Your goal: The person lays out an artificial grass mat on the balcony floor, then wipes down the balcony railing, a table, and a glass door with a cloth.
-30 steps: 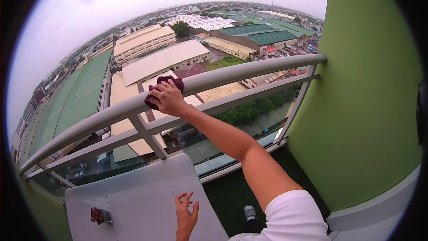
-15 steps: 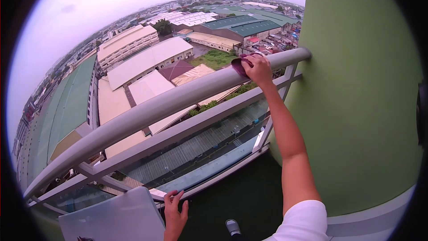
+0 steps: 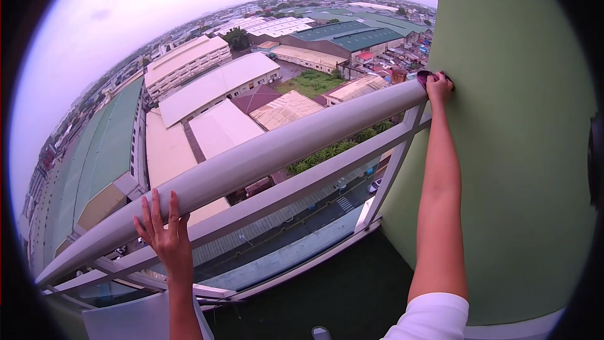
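Observation:
A thick grey handrail [image 3: 270, 157] curves across the balcony from lower left to the green wall. At its far right end, where it meets the wall, my right hand [image 3: 440, 87] is closed on a dark maroon cloth [image 3: 423, 77] pressed against the rail. Part of the cloth is hidden behind the fingers. Farther left, my left hand [image 3: 165, 230] is open, its fingers spread and fingertips at the rail's near side. Whether they press on the rail I cannot tell. A second, flatter bar [image 3: 296, 194] runs below the handrail.
The green wall [image 3: 516, 151] bounds the right side. A pale, smooth panel-like surface [image 3: 129, 320] stands at lower left beneath my left forearm. Beyond the railing is a long drop to rooftops and a road. A slipper tip [image 3: 321, 333] shows on the dark floor [image 3: 296, 305].
My right hand has slid the cloth rightward along the handrail to the wall end. My left hand has risen from beside the pale surface up to the handrail.

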Motion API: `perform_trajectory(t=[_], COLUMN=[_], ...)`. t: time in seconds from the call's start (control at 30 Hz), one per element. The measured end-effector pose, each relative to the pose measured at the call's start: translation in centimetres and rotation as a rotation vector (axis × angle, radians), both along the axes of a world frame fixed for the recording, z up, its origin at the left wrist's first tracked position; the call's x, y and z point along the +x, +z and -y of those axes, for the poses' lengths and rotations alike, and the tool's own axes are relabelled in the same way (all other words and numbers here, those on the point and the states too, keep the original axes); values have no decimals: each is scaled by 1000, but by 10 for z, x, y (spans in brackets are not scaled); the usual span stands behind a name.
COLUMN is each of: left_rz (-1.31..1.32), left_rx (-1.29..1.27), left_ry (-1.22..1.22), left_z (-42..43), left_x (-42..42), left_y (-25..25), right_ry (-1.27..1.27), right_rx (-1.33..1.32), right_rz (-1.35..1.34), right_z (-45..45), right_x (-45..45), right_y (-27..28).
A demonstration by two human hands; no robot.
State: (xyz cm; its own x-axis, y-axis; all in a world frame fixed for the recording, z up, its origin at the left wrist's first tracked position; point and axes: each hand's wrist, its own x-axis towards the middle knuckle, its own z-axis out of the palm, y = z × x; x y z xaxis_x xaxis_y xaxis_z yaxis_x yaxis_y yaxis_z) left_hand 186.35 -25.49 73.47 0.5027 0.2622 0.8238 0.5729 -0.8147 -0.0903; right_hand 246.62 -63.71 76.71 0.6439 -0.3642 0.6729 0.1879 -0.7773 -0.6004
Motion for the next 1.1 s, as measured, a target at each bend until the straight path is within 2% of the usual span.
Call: perform_trajectory(t=[0.03, 0.1, 0.13, 0.17, 0.23, 0.27, 0.37, 0.43, 0.5, 0.57, 0.6, 0.7, 0.77, 0.8, 0.87, 0.97, 1.1], left_rz=[19, 59, 58, 56, 67, 70, 91, 76, 74, 17, -29, -153, -170, -162, -94, -34, 4], left_rx=[79, 77, 107, 135, 137, 124, 62, -16, -121, -215, -272, -438, -608, -604, -826, -870, -880], left_ry=[-31, -71, -76, -79, -73, -76, -109, -141, -243, -306, -329, -338, -309, -291, -229, -111, -8], left_z=[-9, -10, -10, -11, -13, -13, -11, -1, 6, 31, 40, 58, 66, 65, 71, 74, 80], left_x=[3, 8, 7, 4, 4, 3, 1, -5, -21, -52, -72, -140, -185, -205, -243, -285, -314], left_y=[-4, -1, 0, 0, -2, -1, -2, 4, -5, -18, -30, -84, -117, -130, -151, -158, -160], right_ry=[-3, 9, 104, 106, 193, 205, 261, 438, 736, 523, 538, 722, 941, 1020, 1167, 1351, 1450], right_rx=[2, 445, 595, 585, 706, 681, 673, 629, 705, 8, -398, -269, -292, -300, -302, -275, -342], right_rz=[-10, -52, 17, 2, 176, 224, 315, 427, 378, 290, 297, 329, 338, 355, 393, 376, 385], right_z=[-1, -10, -17, -26, -57, -77, -144, -169, -179, -188, -189, -238, -277, -303, -359, -453, -555], right_x=[2, -11, -21, -31, -62, -86, -197, -244, -266, -266, -293, -339, -421, -457, -531, -637, -763], right_y=[-5, -4, -11, -19, -33, -37, -39, -59, -99, -159, -150, -155, -144, -139, -136, -137, -135])
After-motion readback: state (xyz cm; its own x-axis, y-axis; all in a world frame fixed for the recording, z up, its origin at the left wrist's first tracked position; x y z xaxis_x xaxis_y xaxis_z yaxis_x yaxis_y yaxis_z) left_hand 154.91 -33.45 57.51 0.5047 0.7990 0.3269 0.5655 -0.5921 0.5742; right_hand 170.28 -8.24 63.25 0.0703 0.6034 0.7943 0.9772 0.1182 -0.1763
